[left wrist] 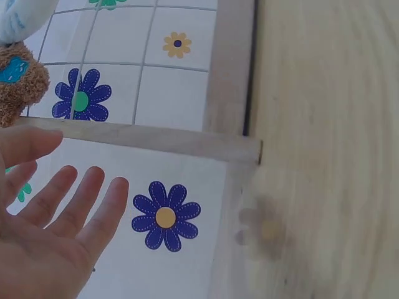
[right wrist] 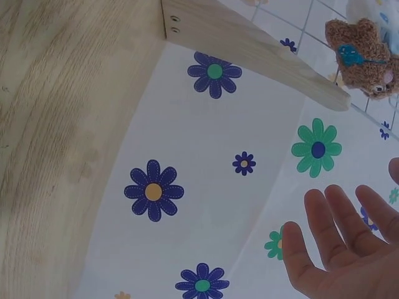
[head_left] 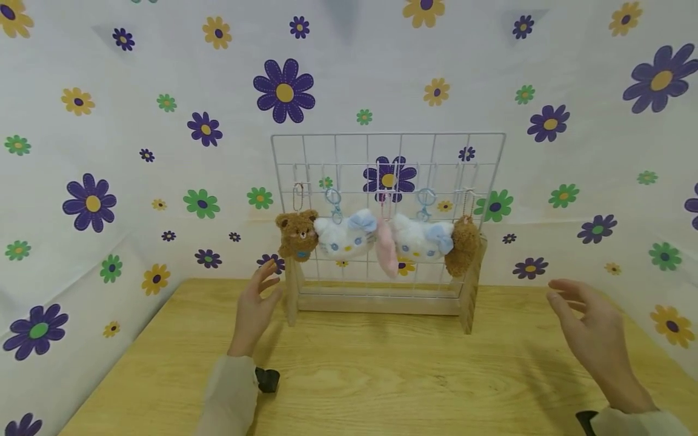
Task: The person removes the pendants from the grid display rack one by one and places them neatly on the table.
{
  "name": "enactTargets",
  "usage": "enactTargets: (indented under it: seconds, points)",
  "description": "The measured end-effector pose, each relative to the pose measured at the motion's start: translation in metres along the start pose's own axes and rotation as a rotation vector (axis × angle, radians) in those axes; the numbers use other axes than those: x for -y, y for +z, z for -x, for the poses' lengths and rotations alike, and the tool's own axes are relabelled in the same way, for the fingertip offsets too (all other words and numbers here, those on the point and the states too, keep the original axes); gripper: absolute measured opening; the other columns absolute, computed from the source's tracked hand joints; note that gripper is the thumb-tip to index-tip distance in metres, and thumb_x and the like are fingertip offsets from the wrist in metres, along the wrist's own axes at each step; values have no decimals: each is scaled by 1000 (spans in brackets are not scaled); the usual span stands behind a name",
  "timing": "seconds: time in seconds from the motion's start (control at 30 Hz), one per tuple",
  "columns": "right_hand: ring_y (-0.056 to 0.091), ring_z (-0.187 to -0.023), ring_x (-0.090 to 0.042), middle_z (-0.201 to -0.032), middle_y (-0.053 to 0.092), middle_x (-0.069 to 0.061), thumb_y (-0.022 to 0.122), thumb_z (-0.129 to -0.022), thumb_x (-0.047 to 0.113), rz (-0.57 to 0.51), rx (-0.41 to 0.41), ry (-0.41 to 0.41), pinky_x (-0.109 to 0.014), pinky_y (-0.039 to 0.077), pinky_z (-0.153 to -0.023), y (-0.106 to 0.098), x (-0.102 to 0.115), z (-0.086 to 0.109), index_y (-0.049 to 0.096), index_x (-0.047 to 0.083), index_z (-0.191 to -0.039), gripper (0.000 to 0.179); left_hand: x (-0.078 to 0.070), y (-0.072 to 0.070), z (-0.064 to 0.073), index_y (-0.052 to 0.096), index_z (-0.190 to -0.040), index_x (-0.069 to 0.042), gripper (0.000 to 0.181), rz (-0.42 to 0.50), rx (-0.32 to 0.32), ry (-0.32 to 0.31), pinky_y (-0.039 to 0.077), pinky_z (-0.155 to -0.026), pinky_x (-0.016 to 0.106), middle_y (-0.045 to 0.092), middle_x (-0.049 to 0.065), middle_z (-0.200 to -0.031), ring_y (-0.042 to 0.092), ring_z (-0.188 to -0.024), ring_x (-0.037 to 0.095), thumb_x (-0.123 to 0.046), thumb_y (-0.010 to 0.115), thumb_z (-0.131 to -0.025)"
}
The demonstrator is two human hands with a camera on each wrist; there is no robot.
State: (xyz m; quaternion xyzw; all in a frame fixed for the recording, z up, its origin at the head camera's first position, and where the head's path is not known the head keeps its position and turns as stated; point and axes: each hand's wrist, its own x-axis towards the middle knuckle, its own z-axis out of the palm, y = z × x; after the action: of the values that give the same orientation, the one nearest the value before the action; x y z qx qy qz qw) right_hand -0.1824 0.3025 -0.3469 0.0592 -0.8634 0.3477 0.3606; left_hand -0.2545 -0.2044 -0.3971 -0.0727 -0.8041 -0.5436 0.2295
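Observation:
My left hand [head_left: 256, 309], fingers spread and loosely bent, is just left of the wire grid rack [head_left: 384, 303] and holds nothing. A brown plush bear keychain [head_left: 299, 235] hangs nearest to it. My right hand [head_left: 591, 327] is raised over the table well to the right of the rack, fingers relaxed, nothing in it. Along the grid hang a white cat plush with a blue bow [head_left: 343, 239], a pink plush [head_left: 386, 248] seen edge-on, a second white cat plush [head_left: 417, 239] and another brown plush bear [head_left: 464, 245] at the right end, turned sideways.
The rack stands on wooden feet [head_left: 470, 290] at the back of the wooden table [head_left: 382, 375]. Behind and beside the table hangs a white cloth [head_left: 338, 60] printed with flowers. Wire hooks and key rings [head_left: 332, 197] hold the plush toys on the grid.

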Motion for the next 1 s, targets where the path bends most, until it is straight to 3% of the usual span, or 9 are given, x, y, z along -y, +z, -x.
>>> enactTargets:
  seconds: [0.03, 0.1, 0.23, 0.33, 0.47, 0.57, 0.8, 1.0]
  points:
    - [41, -88, 24, -104, 69, -20, 62, -99, 3, 7, 5, 8, 1, 36, -72, -1, 0, 0, 66, -8, -118, 22, -1, 2, -1, 44, -151, -1, 58, 17, -5, 1, 56, -95, 42, 51, 25, -146, 58, -123, 41, 7, 62, -97]
    - [41, -87, 24, -104, 69, -16, 61, -99, 4, 9, 13, 18, 1, 37, -71, -2, 0, 0, 66, -8, -118, 23, -4, 6, -4, 44, -151, 1, 58, 49, -16, 12, 54, -97, 49, 51, 26, -146, 58, -123, 43, 9, 62, -96]
    - [42, -87, 22, -102, 59, 26, 61, -100, 7, 3, 15, 28, 0, 38, -70, -4, 0, 0, 67, -7, -118, 23, -6, 13, -10, 43, -152, 2, 60, 83, -27, 14, 52, -99, 50, 51, 25, -146, 57, -125, 42, 11, 62, -96]
    - [44, -88, 22, -102, 54, 33, 61, -101, 7, -17, 3, 22, 0, 38, -72, -3, 1, 0, 67, -6, -118, 23, -5, 15, -14, 43, -153, -1, 62, 82, -33, 0, 52, -100, 50, 50, 22, -147, 56, -126, 40, 10, 62, -96]
    - [45, -91, 21, -107, 63, 14, 59, -102, 9, -24, 7, 31, 1, 37, -76, -1, 7, -4, 65, -6, -122, 25, -3, 15, -17, 43, -153, -2, 62, 85, -45, -24, 50, -101, 54, 50, 21, -148, 56, -127, 39, 10, 63, -95]
    - [44, -92, 22, -113, 65, 8, 58, -104, 13, -17, 28, 56, 0, 37, -74, -1, 11, -9, 65, -4, -125, 28, -2, 15, -18, 42, -153, -1, 63, 86, -45, -31, 50, -101, 55, 50, 24, -147, 56, -127, 41, 11, 63, -95]
    - [52, -90, 20, -105, 55, 36, 56, -105, 13, -88, 35, 17, -1, 40, -75, 0, 25, -21, 66, -4, -124, 27, -1, 20, -21, 35, -155, 5, 67, 54, -13, -26, 49, -102, 57, 48, 30, -146, 52, -128, 46, 10, 63, -94]
    - [58, -93, 14, -106, 60, 32, 53, -106, 11, -185, 62, 15, -1, 43, -80, -3, 29, -32, 64, -3, -127, 28, -1, 24, -17, 37, -152, 8, 64, 52, -34, -7, 52, -98, 57, 51, 31, -141, 56, -124, 47, 14, 62, -93]
